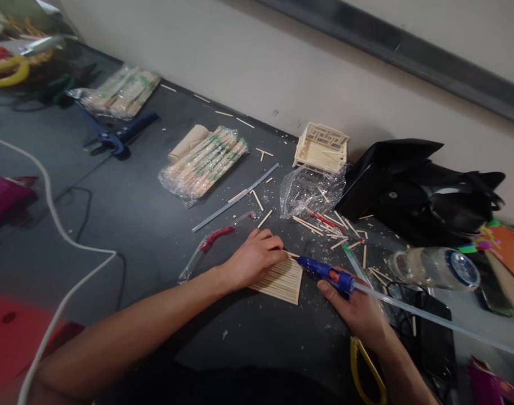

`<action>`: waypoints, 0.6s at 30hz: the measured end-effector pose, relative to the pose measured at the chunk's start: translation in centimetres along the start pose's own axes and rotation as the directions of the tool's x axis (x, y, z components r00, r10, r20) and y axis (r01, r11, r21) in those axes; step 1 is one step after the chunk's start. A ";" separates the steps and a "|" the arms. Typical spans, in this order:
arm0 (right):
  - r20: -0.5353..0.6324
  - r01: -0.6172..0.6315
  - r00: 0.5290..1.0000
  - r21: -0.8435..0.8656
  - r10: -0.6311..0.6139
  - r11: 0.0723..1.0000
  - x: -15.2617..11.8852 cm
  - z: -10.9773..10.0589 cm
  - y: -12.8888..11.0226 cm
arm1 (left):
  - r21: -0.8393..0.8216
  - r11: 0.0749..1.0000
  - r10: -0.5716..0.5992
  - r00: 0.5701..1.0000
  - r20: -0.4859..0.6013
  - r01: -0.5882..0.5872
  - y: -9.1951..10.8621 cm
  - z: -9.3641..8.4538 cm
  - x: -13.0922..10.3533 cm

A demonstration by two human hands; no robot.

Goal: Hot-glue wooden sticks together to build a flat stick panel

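Observation:
A blue hot glue gun (326, 274) is gripped in my right hand (362, 312), with a long clear glue stick (434, 315) running out of its back. Its nozzle points left, to the upper edge of a flat panel of thin wooden sticks (284, 281). Over that panel's upper left part lies my left hand (259, 256), fingers bent and closed on its edge near the nozzle. The fingertips are partly hidden. A small slatted wooden model (322, 147) stands behind, against the wall.
Bagged wooden sticks (208, 163) lie behind my left hand, near a loose glue stick (235, 197). Cut sticks and crumbs litter the table around a black bag (404, 185). A glass jar (434, 267) lies right; yellow-handled scissors (366, 371) and a white cable (49, 197) are nearer.

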State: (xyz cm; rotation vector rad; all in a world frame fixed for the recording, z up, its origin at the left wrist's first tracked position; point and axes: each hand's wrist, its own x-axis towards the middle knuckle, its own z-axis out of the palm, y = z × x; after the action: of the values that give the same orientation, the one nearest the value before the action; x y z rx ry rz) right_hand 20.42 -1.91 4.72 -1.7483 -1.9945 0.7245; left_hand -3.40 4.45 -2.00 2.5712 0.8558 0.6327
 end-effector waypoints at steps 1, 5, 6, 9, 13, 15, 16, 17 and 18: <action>0.002 0.012 1.000 -0.007 -0.012 1.000 -0.1 0.2 0.2 | -0.007 1.000 -0.009 1.000 0.003 0.009 0.0 0.0 0.0; 0.016 0.041 0.999 -0.044 -0.040 0.998 -0.3 0.6 0.4 | -0.032 0.999 -0.041 0.999 -0.005 0.040 0.1 0.0 0.2; 0.017 0.048 0.999 -0.049 -0.047 0.998 -0.3 0.7 0.3 | -0.038 0.998 -0.047 0.999 -0.006 0.047 0.2 0.0 0.2; 0.032 0.072 0.997 -0.058 -0.070 0.996 -0.1 0.7 -0.2 | -0.057 0.996 -0.064 0.998 -0.017 0.063 0.2 0.1 0.3; 0.040 0.080 0.996 -0.078 -0.077 0.994 -0.1 0.8 -0.5 | -0.061 0.996 -0.070 0.997 -0.040 0.068 0.1 0.4 0.2; 0.017 0.071 0.997 -0.085 -0.070 0.994 -0.3 0.8 -0.5 | -0.056 0.996 -0.069 0.997 -0.041 0.066 0.1 0.4 0.2; 0.005 0.065 0.998 -0.089 -0.064 0.994 -0.5 0.8 -0.4 | -0.053 0.997 -0.066 0.997 -0.046 0.063 0.1 0.4 0.2; -0.007 0.058 0.998 -0.093 -0.059 0.994 -0.7 0.7 -0.3 | -0.052 0.997 -0.061 0.997 -0.052 0.059 0.1 0.4 0.2; -0.017 0.051 0.998 -0.097 -0.053 0.994 -0.8 0.7 -0.3 | -0.052 0.997 -0.057 0.997 -0.059 0.054 0.1 0.4 0.2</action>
State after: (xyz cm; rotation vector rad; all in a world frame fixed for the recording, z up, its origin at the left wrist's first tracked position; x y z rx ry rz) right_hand 19.88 -2.83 4.40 -1.7425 -2.0852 0.6008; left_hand -3.03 4.41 -2.27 2.4858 0.9148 0.7094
